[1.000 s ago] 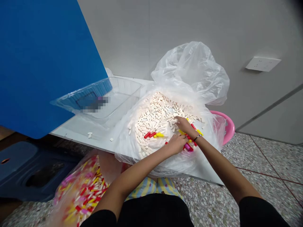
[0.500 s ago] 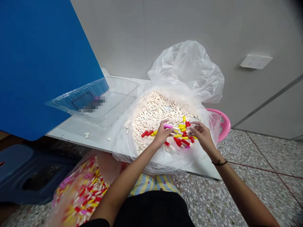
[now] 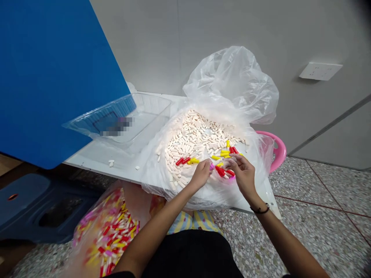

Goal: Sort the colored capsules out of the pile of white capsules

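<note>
My left hand [image 3: 203, 173] is closed around a small piece with a purple cap [image 3: 211, 166]; the rest of the piece is hidden in the fingers. Just to its right, my right hand [image 3: 242, 172] has its fingers curled together at the tips, and what they hold is too small to make out. Under and between the hands lie several loose pieces with red caps [image 3: 220, 171] and yellow caps [image 3: 225, 153]. Behind them a heap of small white pieces [image 3: 185, 141] spreads over an opened clear plastic bag [image 3: 232, 87] on the white table [image 3: 98, 160].
A clear plastic tray [image 3: 150, 102] stands at the table's left, near a blue panel [image 3: 58, 77]. Below is a bag of coloured-capped pieces [image 3: 116, 235] beside a dark blue stool [image 3: 26, 208]. Something pink and rounded [image 3: 280, 152] shows past the right edge.
My left hand has turned and moved lower, its fingers now closed over the purple-capped piece that showed lengthwise before. My right hand has drawn its fingertips in. The view has shifted slightly.
</note>
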The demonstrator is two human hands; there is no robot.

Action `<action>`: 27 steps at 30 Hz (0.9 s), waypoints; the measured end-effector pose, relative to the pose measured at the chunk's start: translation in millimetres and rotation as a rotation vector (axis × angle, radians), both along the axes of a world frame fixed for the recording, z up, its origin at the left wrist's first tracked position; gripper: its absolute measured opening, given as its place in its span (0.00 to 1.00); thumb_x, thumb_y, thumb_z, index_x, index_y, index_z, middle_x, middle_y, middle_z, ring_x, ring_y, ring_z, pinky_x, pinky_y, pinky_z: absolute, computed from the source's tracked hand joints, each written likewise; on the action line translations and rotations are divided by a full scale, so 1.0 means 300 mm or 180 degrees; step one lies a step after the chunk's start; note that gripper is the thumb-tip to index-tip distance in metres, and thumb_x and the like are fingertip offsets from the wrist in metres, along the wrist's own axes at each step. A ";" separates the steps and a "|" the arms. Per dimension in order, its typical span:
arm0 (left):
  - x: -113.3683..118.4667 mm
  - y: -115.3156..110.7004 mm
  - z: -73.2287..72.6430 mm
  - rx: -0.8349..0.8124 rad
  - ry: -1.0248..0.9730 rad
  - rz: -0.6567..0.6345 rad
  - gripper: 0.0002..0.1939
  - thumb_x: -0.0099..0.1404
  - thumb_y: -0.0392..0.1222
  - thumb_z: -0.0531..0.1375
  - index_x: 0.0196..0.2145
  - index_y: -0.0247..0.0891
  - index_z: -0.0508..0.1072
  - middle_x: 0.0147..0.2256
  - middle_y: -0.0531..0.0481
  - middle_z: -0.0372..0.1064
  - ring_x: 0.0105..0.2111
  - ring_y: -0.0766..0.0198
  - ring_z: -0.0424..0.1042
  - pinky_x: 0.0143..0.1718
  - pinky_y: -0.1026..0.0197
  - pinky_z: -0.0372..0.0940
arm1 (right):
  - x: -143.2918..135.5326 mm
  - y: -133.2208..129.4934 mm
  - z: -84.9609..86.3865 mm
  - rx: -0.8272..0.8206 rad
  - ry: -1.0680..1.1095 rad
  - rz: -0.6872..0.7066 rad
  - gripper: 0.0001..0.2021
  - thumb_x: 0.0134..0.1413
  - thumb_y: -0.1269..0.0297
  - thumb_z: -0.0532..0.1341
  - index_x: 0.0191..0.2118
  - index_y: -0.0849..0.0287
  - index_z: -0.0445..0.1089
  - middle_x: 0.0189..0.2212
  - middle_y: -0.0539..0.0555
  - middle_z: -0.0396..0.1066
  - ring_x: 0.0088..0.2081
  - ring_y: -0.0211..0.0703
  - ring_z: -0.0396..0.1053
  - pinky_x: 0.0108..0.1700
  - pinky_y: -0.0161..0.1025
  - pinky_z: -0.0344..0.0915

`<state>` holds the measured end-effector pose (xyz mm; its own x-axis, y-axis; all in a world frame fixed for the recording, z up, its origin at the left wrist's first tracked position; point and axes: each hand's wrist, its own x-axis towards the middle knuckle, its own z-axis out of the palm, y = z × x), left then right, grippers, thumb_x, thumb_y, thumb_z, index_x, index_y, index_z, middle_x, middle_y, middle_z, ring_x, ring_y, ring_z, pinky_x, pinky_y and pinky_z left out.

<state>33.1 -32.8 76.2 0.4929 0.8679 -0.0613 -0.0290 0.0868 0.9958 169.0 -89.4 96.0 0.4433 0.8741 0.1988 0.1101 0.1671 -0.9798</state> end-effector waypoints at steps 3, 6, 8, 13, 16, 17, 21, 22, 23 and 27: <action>-0.004 0.004 -0.009 0.0531 0.0509 -0.0006 0.15 0.65 0.45 0.44 0.24 0.37 0.58 0.22 0.55 0.54 0.22 0.70 0.58 0.24 0.67 0.56 | -0.007 -0.011 -0.006 -0.0094 -0.0267 0.0217 0.17 0.50 0.54 0.60 0.44 0.58 0.68 0.29 0.53 0.74 0.30 0.44 0.72 0.35 0.44 0.72; -0.017 0.006 -0.007 0.0750 0.0837 -0.0082 0.11 0.65 0.42 0.43 0.29 0.38 0.60 0.23 0.55 0.56 0.24 0.68 0.60 0.26 0.66 0.57 | 0.000 -0.023 -0.022 -0.0335 -0.0435 0.0663 0.17 0.50 0.54 0.61 0.44 0.58 0.70 0.30 0.53 0.75 0.32 0.44 0.73 0.38 0.44 0.71; -0.028 0.004 0.000 0.0852 0.0987 -0.0016 0.08 0.65 0.39 0.43 0.34 0.39 0.60 0.22 0.57 0.54 0.23 0.67 0.60 0.26 0.65 0.56 | 0.014 -0.032 -0.030 -0.0451 -0.0399 0.0909 0.17 0.50 0.54 0.61 0.43 0.59 0.70 0.30 0.53 0.75 0.32 0.44 0.73 0.38 0.44 0.71; -0.055 -0.009 0.035 0.1849 0.1493 -0.0070 0.09 0.66 0.38 0.42 0.41 0.38 0.58 0.20 0.58 0.51 0.21 0.66 0.57 0.26 0.63 0.52 | 0.044 -0.046 -0.011 -0.1085 -0.0129 0.1455 0.18 0.51 0.48 0.59 0.25 0.60 0.66 0.13 0.46 0.61 0.14 0.36 0.61 0.16 0.34 0.58; -0.066 -0.007 0.061 0.2278 0.1720 -0.0360 0.10 0.66 0.38 0.42 0.42 0.38 0.58 0.21 0.58 0.52 0.19 0.66 0.56 0.26 0.63 0.51 | 0.042 -0.048 0.010 -0.1407 0.0193 0.1764 0.23 0.54 0.45 0.54 0.19 0.58 0.58 0.09 0.42 0.47 0.11 0.32 0.52 0.14 0.32 0.49; -0.068 -0.003 0.066 0.2304 0.1744 -0.0441 0.09 0.66 0.38 0.43 0.43 0.38 0.58 0.21 0.58 0.52 0.19 0.66 0.57 0.26 0.63 0.51 | 0.040 -0.049 0.014 -0.1430 0.0115 0.1786 0.23 0.55 0.45 0.51 0.19 0.58 0.58 0.09 0.42 0.47 0.11 0.32 0.52 0.15 0.32 0.50; -0.074 0.017 0.060 0.1699 0.1493 -0.0447 0.09 0.67 0.39 0.42 0.42 0.39 0.57 0.20 0.58 0.53 0.22 0.65 0.60 0.27 0.64 0.54 | 0.041 -0.058 0.019 -0.0744 -0.1456 0.1347 0.17 0.55 0.49 0.54 0.35 0.60 0.67 0.25 0.53 0.69 0.23 0.39 0.66 0.26 0.37 0.63; -0.076 0.021 0.054 0.1476 0.1407 -0.0440 0.09 0.67 0.40 0.41 0.42 0.39 0.57 0.20 0.58 0.54 0.23 0.65 0.61 0.27 0.64 0.55 | 0.043 -0.061 0.018 -0.0442 -0.1854 0.1251 0.16 0.55 0.52 0.56 0.40 0.59 0.67 0.31 0.56 0.71 0.28 0.41 0.68 0.31 0.38 0.65; -0.078 0.023 0.048 0.1311 0.1350 -0.0445 0.09 0.67 0.40 0.40 0.41 0.39 0.57 0.21 0.58 0.54 0.23 0.65 0.62 0.27 0.64 0.55 | 0.045 -0.064 0.018 -0.0190 -0.2132 0.1218 0.15 0.55 0.54 0.57 0.42 0.59 0.67 0.34 0.57 0.71 0.31 0.42 0.69 0.34 0.39 0.65; -0.095 0.017 0.028 0.1748 0.1506 -0.0433 0.09 0.68 0.41 0.41 0.41 0.39 0.57 0.21 0.57 0.55 0.23 0.65 0.61 0.26 0.64 0.55 | 0.043 -0.068 0.020 -0.0376 -0.1879 0.1641 0.13 0.58 0.55 0.54 0.30 0.59 0.66 0.22 0.53 0.69 0.23 0.38 0.67 0.27 0.36 0.62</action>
<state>4.7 -27.5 84.5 0.6268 0.7680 0.1316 0.3901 -0.4556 0.8002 181.9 -109.9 102.0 -0.1730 0.9705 0.1679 0.5542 0.2368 -0.7980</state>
